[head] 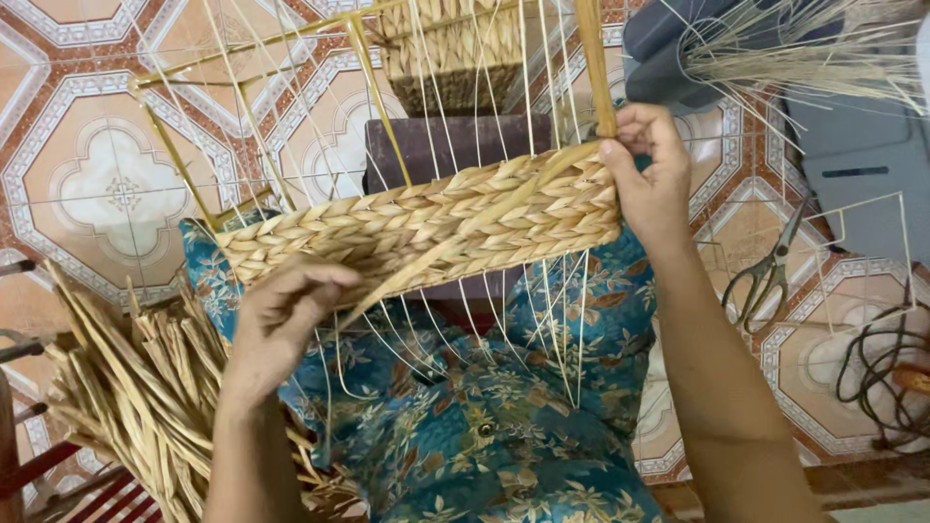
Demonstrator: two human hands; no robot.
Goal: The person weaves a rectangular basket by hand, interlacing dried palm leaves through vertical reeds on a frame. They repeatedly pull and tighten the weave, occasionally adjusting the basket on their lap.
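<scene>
Head view: half-woven basket wall point(426, 228) lies across my lap on its wire frame point(184, 155), tilted up to the right; my right hand point(649, 174) pinches the flat straw strand point(599, 68) at the wall's right end, likely keeping it taut, while my left hand point(281, 320) curls closed under its lower left edge on a loose strand's tail. The wall shows tight golden braided rows, thin pale uprights passing through; dried straw bundle point(126, 387) left of it, scissors point(765, 276) right on the tiled floor point(107, 184)
</scene>
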